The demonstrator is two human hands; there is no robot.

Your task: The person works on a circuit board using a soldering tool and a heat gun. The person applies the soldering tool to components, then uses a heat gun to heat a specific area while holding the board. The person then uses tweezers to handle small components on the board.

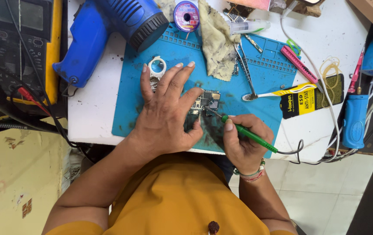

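Observation:
My left hand (169,111) lies flat on a blue work mat (264,74), its fingers pressing down a small circuit board (210,101). A green-handled soldering iron (249,134) sits in my right hand (244,141), held like a pen, and its metal tip touches the board's lower edge. A black cable runs from the iron's back end toward the right. Dark smudges stain the mat around the board. Part of the board is hidden under my left fingers.
A blue hot-air gun (112,30) lies at the upper left beside a yellow multimeter (23,48). On the mat lie a dirty cloth (217,43), tweezers (244,65), a toothbrush (282,92), a small white ring (157,67) and a solder-wick spool (187,16). A blue screwdriver (354,119) lies right.

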